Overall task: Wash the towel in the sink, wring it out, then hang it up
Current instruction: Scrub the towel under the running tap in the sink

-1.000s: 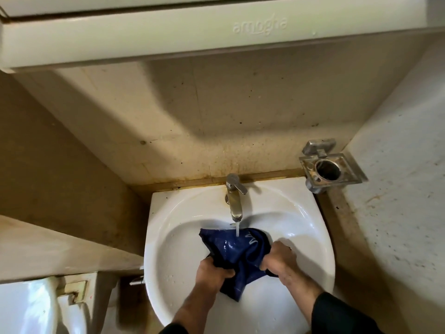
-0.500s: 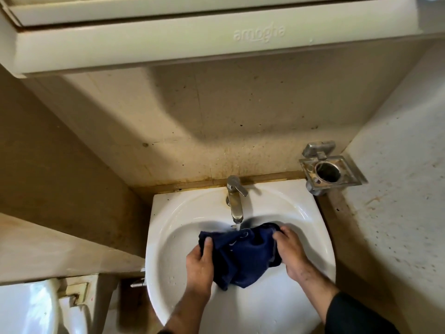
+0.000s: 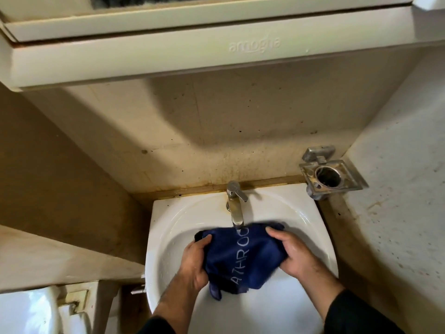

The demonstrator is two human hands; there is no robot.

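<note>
Washing step: both hands, left hand [image 3: 195, 263] and right hand [image 3: 294, 255], pinching towel [image 3: 243, 259] between them under tap [image 3: 235, 208]; wringing next, likely.

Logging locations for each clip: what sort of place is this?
Most likely a small home bathroom: a white wall-hung sink with a faucet, a metal tumbler holder, and a toilet tank.
</note>
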